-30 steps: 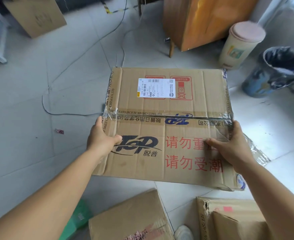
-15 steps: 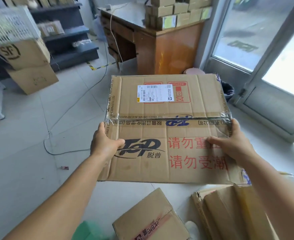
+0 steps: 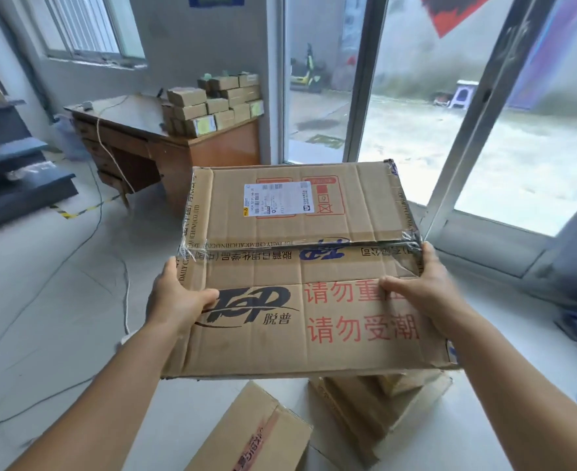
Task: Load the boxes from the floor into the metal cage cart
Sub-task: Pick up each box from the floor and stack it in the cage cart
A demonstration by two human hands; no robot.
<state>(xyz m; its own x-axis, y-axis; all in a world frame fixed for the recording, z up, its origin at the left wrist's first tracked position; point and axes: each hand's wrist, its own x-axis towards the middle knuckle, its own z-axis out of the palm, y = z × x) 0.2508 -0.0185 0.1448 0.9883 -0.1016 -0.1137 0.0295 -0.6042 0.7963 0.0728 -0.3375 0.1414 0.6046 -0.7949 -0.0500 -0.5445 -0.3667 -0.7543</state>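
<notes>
We carry the large box [image 3: 300, 277], left hand [image 3: 175, 300] and right hand [image 3: 426, 290] gripping its sides; next we must find the cage cart, not visible here.

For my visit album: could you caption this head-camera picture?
Both hands, left and right, grip a taped cardboard box lifted above other boxes on the floor.

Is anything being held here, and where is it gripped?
Yes: the large cardboard box, off the floor. The left hand grips its left edge and the right hand its right edge, thumbs on top.
</notes>
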